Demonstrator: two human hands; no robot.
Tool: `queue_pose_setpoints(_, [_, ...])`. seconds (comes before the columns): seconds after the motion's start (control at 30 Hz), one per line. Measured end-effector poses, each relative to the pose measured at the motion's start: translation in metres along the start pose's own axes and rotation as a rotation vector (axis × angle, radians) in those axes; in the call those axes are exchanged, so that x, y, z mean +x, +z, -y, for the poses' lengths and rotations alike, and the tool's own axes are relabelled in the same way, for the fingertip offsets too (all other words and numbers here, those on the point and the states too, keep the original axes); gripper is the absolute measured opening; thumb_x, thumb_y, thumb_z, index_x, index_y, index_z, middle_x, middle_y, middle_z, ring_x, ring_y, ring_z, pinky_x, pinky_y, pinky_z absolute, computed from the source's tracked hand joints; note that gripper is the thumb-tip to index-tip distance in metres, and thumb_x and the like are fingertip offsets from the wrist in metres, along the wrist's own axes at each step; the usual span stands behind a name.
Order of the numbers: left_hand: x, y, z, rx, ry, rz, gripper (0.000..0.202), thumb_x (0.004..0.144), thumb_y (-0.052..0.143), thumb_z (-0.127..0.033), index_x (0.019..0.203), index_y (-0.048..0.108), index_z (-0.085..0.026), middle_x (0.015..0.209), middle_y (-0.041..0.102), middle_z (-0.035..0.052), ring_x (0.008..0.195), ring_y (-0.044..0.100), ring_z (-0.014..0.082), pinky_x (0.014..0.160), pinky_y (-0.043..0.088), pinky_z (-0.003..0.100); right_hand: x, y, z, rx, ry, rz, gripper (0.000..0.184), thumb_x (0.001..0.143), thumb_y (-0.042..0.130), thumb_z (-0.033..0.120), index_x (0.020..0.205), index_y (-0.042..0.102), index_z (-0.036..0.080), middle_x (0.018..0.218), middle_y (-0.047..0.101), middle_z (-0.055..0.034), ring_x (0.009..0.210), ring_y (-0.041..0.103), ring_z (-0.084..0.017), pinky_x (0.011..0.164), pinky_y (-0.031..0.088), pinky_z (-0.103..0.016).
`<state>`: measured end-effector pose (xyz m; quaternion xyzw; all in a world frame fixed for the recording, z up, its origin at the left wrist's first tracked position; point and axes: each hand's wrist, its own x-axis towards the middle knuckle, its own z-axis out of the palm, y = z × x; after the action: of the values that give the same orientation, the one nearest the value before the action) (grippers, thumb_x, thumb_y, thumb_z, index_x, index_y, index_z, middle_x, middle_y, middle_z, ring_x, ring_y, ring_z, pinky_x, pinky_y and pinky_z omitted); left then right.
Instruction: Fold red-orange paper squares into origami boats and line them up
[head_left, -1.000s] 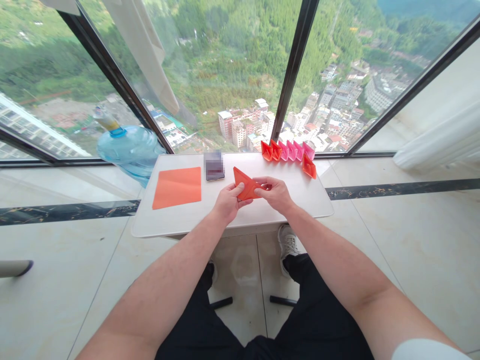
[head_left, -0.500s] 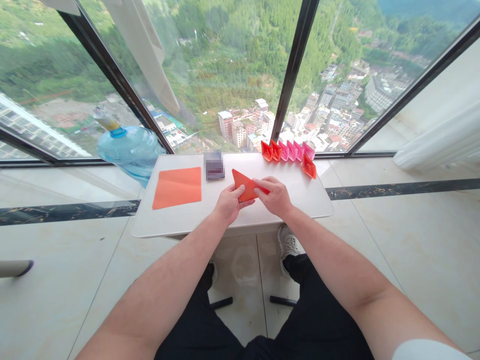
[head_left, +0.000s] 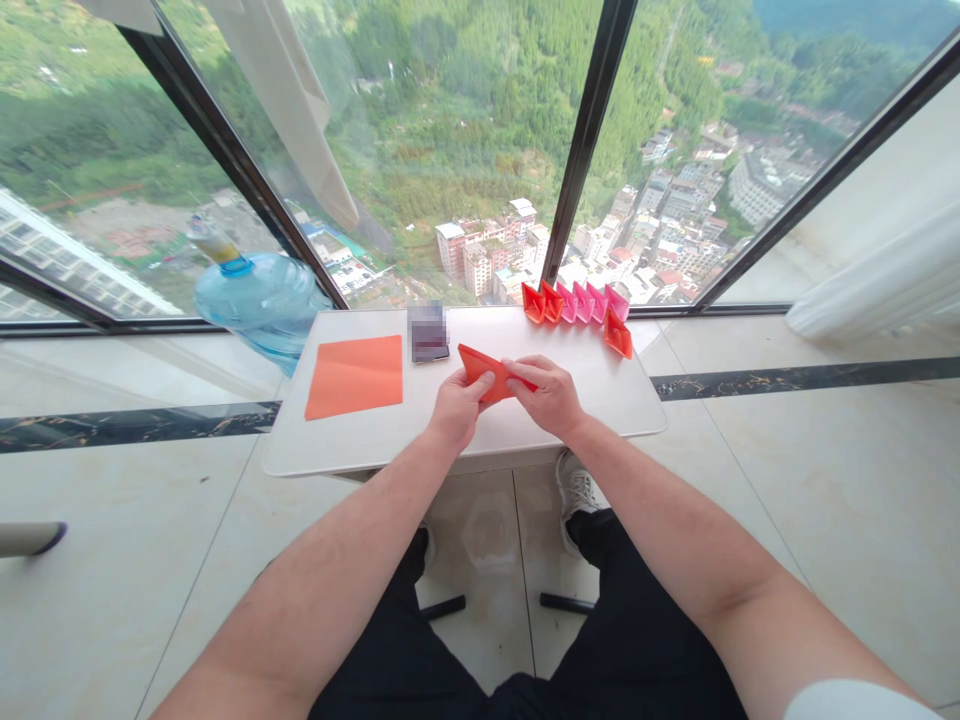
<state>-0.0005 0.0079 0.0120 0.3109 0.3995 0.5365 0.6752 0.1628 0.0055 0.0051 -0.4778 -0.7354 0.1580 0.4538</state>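
Both of my hands hold one folded orange paper (head_left: 487, 368) just above the white table (head_left: 375, 445). My left hand (head_left: 457, 408) pinches its left part with thumb on top. My right hand (head_left: 551, 392) pinches its right end, fingers closed over the fold. The paper lies nearly flat, its long edge pointing up-left. A flat orange sheet (head_left: 355, 375) lies on the table's left side.
A row of folded red and pink paper pieces (head_left: 574, 300) stands at the table's back right, one orange piece (head_left: 619, 336) in front of it. A small dark blurred object (head_left: 428, 331) lies at the back middle. A blue water jug (head_left: 255, 300) stands left by the window.
The orange paper has tipped from a raised triangle down to nearly flat between my hands. Both hands stayed in place over the table's middle.
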Motion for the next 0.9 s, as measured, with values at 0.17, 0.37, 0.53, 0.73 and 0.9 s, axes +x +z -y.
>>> queue_pose_setpoints(0.17, [0.000,-0.003,-0.001,0.237,0.101,-0.071,0.036,0.062,0.083,-0.033,0.091,0.072,-0.013,0.089,0.073,0.0066,0.082,0.067,0.0217,0.080,0.053,0.037,0.001,0.000,0.000,0.048,0.033,0.011,0.029,0.088,0.062,0.019,0.112,0.078,0.027,0.101,0.073,-0.0044,0.089,0.070,-0.017,0.085,0.057,-0.028])
queue_pose_setpoints(0.37, [-0.005,-0.008,-0.010,0.829,0.368,-0.164,0.052,0.069,0.074,-0.025,0.119,0.062,-0.020,0.087,0.069,0.0002,0.079,0.065,0.0187,0.076,0.053,0.033,0.002,-0.003,0.003,0.120,0.101,0.041,0.025,0.084,0.066,0.018,0.104,0.080,0.025,0.089,0.075,-0.0038,0.080,0.069,-0.016,0.076,0.055,-0.028])
queue_pose_setpoints(0.53, [-0.003,-0.014,-0.019,1.004,0.607,-0.003,0.047,0.075,0.070,-0.021,0.121,0.066,-0.026,0.106,0.068,0.0022,0.095,0.066,0.0179,0.091,0.053,0.034,0.003,-0.004,0.001,0.179,0.148,0.101,0.023,0.081,0.066,0.017,0.097,0.081,0.024,0.083,0.075,-0.0027,0.075,0.068,-0.016,0.072,0.054,-0.028])
queue_pose_setpoints(0.73, [0.003,-0.024,-0.021,1.109,0.613,0.125,0.020,0.078,0.064,-0.020,0.092,0.077,-0.024,0.104,0.069,0.0040,0.099,0.065,0.0200,0.093,0.053,0.036,0.005,-0.008,-0.002,0.227,0.289,0.165,0.023,0.076,0.067,0.017,0.094,0.082,0.023,0.090,0.079,-0.0029,0.082,0.071,-0.018,0.076,0.054,-0.028])
queue_pose_setpoints(0.9, [0.005,-0.029,-0.015,1.334,0.721,0.158,0.018,0.079,0.062,-0.018,0.086,0.078,-0.024,0.102,0.073,0.0045,0.103,0.060,0.0237,0.098,0.048,0.041,0.005,-0.007,-0.007,0.257,0.352,0.273,0.023,0.076,0.067,0.017,0.094,0.082,0.021,0.092,0.080,-0.0026,0.085,0.072,-0.019,0.076,0.055,-0.027])
